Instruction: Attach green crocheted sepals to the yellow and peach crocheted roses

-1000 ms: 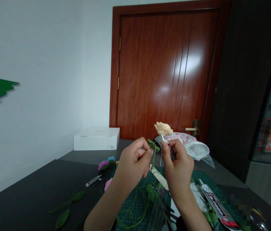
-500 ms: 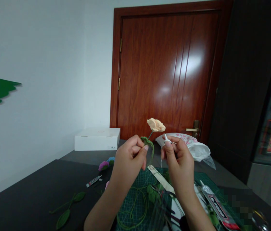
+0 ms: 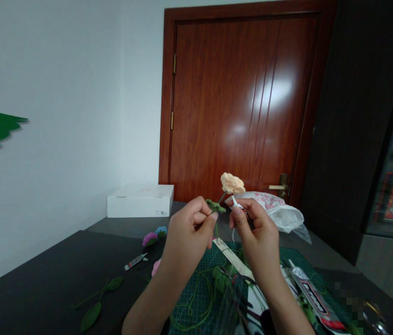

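A cream crocheted flower [image 3: 232, 184] stands on a thin stem above my hands. My left hand [image 3: 196, 225] is closed, pinching a small green crocheted piece [image 3: 216, 206] just below the flower. Green yarn hangs from that piece. In my right hand [image 3: 254, 223], closed too, is a small glue tube with a white nozzle [image 3: 235, 202] pointing up and left, close to the green piece but apart from it. A white strand dangles beneath my right fingers. Most of the tube is hidden by the fingers.
A green cutting mat [image 3: 196, 279] bears green yarn, a pale strip [image 3: 233, 258], scissors and leaves. A large glue tube [image 3: 316, 300] lies right. Left are a small tube [image 3: 135, 261], crocheted leaves [image 3: 91, 316] and a purple flower [image 3: 149, 239]. Behind: a white box [image 3: 140, 202], a plastic bag [image 3: 287, 218].
The cream flower has shifted right and tilted. The green piece has turned, its end now pointing right. My right hand has moved slightly left, bringing the nozzle nearer to the green piece.
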The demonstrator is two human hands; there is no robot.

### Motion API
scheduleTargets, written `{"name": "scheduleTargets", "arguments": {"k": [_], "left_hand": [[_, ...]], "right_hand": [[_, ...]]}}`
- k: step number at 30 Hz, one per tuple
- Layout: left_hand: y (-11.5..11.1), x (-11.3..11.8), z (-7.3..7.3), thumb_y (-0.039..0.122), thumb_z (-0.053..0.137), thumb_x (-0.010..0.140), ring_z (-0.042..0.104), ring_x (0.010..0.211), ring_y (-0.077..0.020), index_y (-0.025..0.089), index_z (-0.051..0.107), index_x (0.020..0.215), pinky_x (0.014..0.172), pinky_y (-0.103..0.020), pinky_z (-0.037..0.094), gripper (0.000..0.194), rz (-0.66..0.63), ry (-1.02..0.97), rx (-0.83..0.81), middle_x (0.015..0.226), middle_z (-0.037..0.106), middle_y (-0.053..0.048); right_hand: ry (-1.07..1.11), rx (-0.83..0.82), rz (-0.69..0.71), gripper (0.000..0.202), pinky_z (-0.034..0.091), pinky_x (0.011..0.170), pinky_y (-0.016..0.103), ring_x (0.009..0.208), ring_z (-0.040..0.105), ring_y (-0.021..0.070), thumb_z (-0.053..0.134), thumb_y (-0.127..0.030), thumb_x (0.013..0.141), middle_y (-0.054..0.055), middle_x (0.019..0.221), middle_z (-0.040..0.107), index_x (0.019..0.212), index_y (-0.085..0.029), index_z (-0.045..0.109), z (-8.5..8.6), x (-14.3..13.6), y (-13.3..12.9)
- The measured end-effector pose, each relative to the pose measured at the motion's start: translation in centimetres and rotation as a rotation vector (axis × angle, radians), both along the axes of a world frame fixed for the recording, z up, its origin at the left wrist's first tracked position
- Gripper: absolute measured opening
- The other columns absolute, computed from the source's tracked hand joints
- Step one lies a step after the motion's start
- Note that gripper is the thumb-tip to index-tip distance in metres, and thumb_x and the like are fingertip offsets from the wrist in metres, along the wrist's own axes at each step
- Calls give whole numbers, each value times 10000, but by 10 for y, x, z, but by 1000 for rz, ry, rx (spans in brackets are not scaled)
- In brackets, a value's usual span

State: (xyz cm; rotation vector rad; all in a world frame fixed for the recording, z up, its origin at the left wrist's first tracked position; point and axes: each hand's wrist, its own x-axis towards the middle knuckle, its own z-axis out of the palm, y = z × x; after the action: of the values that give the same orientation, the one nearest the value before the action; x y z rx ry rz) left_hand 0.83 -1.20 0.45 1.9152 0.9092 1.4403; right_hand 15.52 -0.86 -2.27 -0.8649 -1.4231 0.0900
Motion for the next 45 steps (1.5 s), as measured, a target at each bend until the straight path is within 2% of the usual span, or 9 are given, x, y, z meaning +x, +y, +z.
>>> {"name": "scheduleTargets", "arguments": {"k": [7,14,18,24,28,32,34,42,45], "left_hand": [[0,-1,0,249,537,865,434,371,-89,217,434,666,444,-203,338,226,-2,11,-1,404,518,67],[-2,0,1,240,538,857,433,365,-93,217,435,662,441,-203,341,222,-16,13,-1,394,510,71],[0,-1,-1,242,536,864,437,369,-91,215,440,669,447,-204,344,219,-9,9,3,399,515,69],[8,-6,0,254,551,868,415,353,-80,220,424,687,414,-195,310,224,5,-73,6,404,507,76],[13,-12,1,252,548,867,397,332,-71,219,434,703,388,-190,274,202,6,-104,8,410,518,77],[17,-15,-1,267,550,876,405,335,-70,219,443,711,379,-185,263,203,11,-95,25,418,527,73],[18,-15,-2,265,547,877,409,337,-71,219,442,710,381,-186,269,203,8,-94,29,418,523,74],[16,-14,1,243,535,869,408,343,-72,220,424,700,397,-188,288,203,9,-92,17,409,510,81],[17,-14,0,247,538,866,415,346,-76,221,428,703,397,-192,289,198,10,-101,12,409,507,81]], "right_hand": [[-28,42,-43,248,371,560,256,582,506,135,492,-369,972,-43,619,509,782,-216,536,1,0,-3],[-35,76,-79,274,327,557,257,595,463,135,475,-383,979,-39,639,495,776,-213,544,-3,0,-2],[93,46,106,259,314,533,249,564,423,124,482,-363,977,-48,612,456,783,-211,564,-4,1,3],[178,-31,420,242,400,585,249,654,481,122,487,-351,978,-8,781,548,1130,-211,612,1,2,-2],[213,-128,508,248,366,446,218,458,417,82,478,-380,978,-25,673,586,1030,-186,623,1,2,-5],[293,-213,542,332,267,316,177,317,324,57,518,-447,945,-83,472,457,722,-201,539,-2,1,-5],[340,-230,556,371,256,300,169,302,307,55,548,-469,919,-98,443,402,659,-217,469,-5,-2,-4],[515,-200,728,345,211,317,162,337,213,57,583,-430,888,-114,445,308,654,-228,432,-5,-7,2],[474,-202,778,196,253,342,182,361,216,72,528,-396,931,-112,474,322,838,-225,548,-1,-3,0]]}}
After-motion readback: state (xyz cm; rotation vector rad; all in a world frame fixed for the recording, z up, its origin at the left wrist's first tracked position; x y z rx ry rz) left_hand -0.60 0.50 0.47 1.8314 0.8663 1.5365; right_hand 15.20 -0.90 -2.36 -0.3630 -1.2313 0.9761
